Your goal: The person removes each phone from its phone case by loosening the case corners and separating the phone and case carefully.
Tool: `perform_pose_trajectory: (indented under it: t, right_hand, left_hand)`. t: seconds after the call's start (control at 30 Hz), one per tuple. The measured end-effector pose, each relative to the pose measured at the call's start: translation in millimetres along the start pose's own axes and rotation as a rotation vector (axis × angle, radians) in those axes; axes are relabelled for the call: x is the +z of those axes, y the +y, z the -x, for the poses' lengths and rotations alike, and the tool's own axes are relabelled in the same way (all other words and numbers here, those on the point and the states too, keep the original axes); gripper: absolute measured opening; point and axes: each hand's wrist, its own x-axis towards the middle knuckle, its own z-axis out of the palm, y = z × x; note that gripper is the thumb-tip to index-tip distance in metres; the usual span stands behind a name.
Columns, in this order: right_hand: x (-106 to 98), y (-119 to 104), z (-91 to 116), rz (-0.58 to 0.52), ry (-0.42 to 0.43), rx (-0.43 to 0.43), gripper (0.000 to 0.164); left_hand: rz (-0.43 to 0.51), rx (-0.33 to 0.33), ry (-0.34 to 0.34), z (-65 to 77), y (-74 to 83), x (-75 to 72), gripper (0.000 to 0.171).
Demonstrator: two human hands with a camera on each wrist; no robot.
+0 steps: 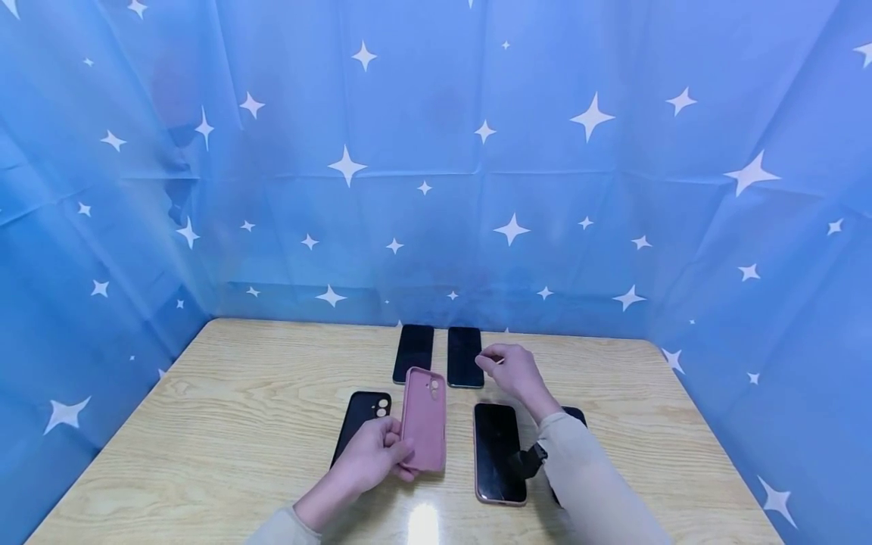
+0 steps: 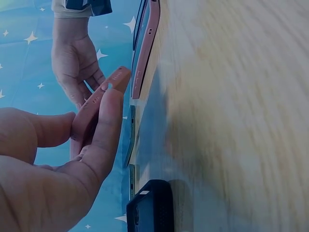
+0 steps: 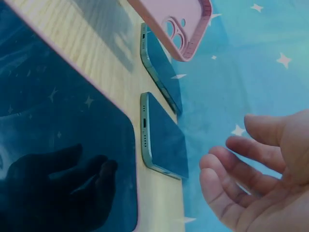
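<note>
My left hand (image 1: 368, 458) pinches a pink phone case (image 1: 425, 425) by its lower left edge, thumb on the inner face. The case is tilted up off the table, its camera cutouts at the top right. My right hand (image 1: 515, 372) hovers with loosely bent fingers and nothing in them, as the right wrist view shows. Nearest to it in the head view is the back right phone (image 1: 463, 363), a dark-screened one without a case. Under the right wrist lies a phone in a pink case (image 1: 496, 446), screen up.
Another bare phone (image 1: 414, 352) lies at the back, left of the first. A black phone case (image 1: 353, 420) lies beside my left hand. My right forearm partly hides a dark flat object (image 1: 576, 414). A blue star-patterned curtain (image 1: 436, 151) surrounds the wooden table (image 1: 272, 393).
</note>
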Motion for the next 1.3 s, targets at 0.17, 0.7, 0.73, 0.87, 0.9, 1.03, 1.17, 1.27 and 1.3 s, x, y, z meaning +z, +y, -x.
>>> perform_pose_trajectory:
  t: [0.17,0.7,0.73,0.87,0.9,1.03,1.17,1.27,1.3]
  right_hand:
    - [4.9,0.5,4.7,-0.013,0.002,-0.005,0.026]
    - [10.6,5.9,7.6,-0.048,-0.023,0.030,0.030]
    - [10.7,6.5,7.4,-0.047,-0.022,0.031,0.030]
    - [11.1,8.0,8.0,-0.036,-0.019,0.018,0.028]
    - [11.3,8.0,8.7,-0.035,-0.018,0.018,0.028]
    - [13.3,8.6,11.4,-0.043,-0.023,0.005,0.025]
    - [17.1,10.1,13.5,-0.036,-0.021,0.001,0.023]
    - [19.2,10.9,14.2,-0.025,-0.018,0.000,0.021]
    - [19.6,11.2,14.3,-0.024,-0.018,0.002,0.021]
  left_hand:
    - [-0.002,-0.019,-0.004,2.7,-2.3,0.6,0.013]
    - [-0.074,-0.073,-0.001,7.8,-8.5,3.6,0.009]
    - [-0.096,-0.074,0.001,7.7,-8.5,3.9,0.009]
    - [-0.273,-0.049,0.026,6.5,-8.9,4.7,0.010]
    - [-0.338,-0.034,0.037,6.2,-9.2,5.0,0.012]
    - [-0.557,0.026,0.101,5.7,-10.7,6.5,0.023]
    - [-0.693,0.062,0.160,5.9,-11.3,9.6,0.029]
    - [-0.764,0.069,0.183,4.8,-12.2,11.6,0.034]
    - [-0.779,0.066,0.184,4.2,-12.7,12.2,0.035]
